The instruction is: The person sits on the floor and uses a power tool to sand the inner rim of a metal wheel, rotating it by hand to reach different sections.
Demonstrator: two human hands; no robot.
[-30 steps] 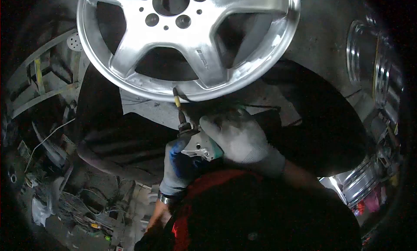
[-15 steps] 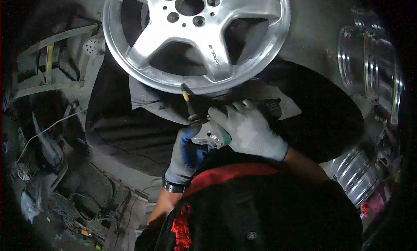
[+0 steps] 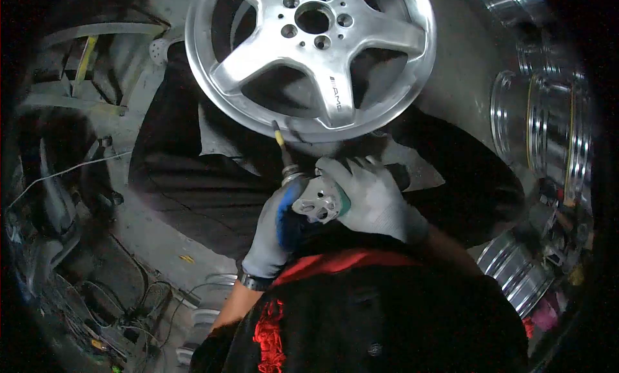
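Just beyond the dark-trousered legs, a silver five-spoke wheel is seen with its face toward the camera. The head of a power tool is gripped by the gloved left hand, and its body is clasped under the gloved right hand. The yellow-banded bit is held over the near lip; contact cannot be told.

The floor is grey. To the left of the left hand runs a thin white cord, and a metal frame is farther forward. Shiny wheel rims are to the right of the right hand. Light is weaker away from the hands.
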